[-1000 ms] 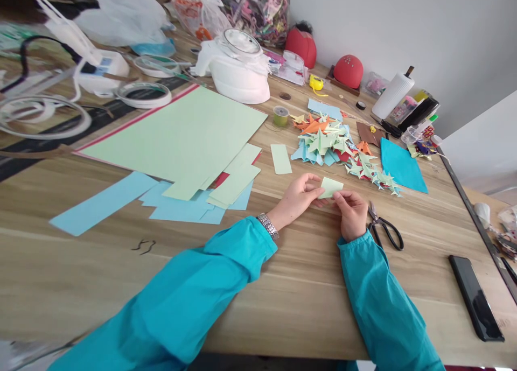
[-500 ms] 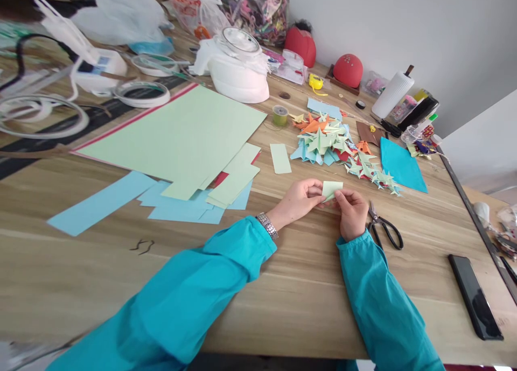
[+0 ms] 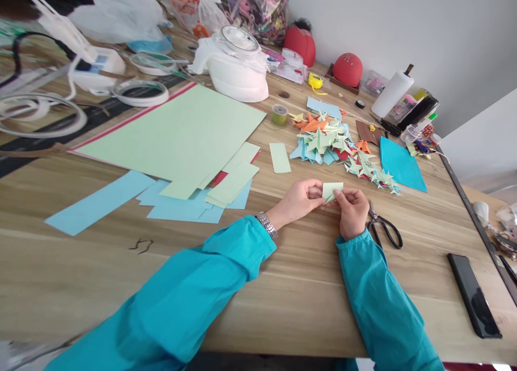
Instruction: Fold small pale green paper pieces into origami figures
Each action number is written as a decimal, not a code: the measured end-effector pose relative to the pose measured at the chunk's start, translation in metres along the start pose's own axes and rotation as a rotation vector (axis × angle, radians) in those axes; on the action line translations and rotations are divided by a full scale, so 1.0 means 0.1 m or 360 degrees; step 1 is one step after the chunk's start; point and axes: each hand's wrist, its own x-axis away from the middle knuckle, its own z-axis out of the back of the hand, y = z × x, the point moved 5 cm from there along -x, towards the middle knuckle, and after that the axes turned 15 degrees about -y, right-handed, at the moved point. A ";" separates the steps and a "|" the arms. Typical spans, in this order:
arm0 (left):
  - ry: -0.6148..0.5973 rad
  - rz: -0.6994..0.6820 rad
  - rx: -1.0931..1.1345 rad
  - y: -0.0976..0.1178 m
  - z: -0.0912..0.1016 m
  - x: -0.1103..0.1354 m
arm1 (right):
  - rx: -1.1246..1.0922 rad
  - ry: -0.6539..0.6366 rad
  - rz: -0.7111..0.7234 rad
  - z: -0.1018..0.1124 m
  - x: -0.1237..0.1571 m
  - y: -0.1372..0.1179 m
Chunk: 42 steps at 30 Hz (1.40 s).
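Green paper piece (image 3: 332, 190) pinched between left hand (image 3: 298, 200), right hand (image 3: 353, 212) (above table).

The left hand (image 3: 298, 200) and right hand (image 3: 353, 214) are hiding the lower edge of the small pale-green paper rectangle (image 3: 333, 188); white tape rings (image 3: 81, 122) at the frame's left are blurring.

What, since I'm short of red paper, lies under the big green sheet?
Beneath the green sheet, red paper peeks out along the left edge and near the lower corner. Blue strips lie under that corner's green pieces. How far the red reaches is covered.
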 end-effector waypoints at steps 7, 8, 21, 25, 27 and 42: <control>-0.0011 0.0079 -0.0024 0.02 -0.02 0.01 | 0.0015 -0.0050 0.0041 -0.01 -0.01 -0.02; -0.0006 0.0090 -0.0019 0.03 -0.02 0.02 | 0.0018 -0.0055 0.0038 -0.01 -0.01 -0.02; -0.0106 0.0215 -0.0268 -0.02 -0.03 -0.01 | 0.0035 -0.0189 0.0031 -0.07 0.02 -0.05; -0.0076 0.0185 -0.0267 0.00 -0.03 0.00 | 0.0035 -0.0221 0.0029 -0.08 0.02 -0.04; -0.0074 0.0181 -0.0267 0.00 -0.03 0.01 | 0.0044 -0.0222 0.0017 -0.08 0.02 -0.04; -0.0144 0.0210 -0.0334 0.05 -0.06 0.03 | -0.0005 -0.0128 -0.0009 -0.06 0.02 -0.03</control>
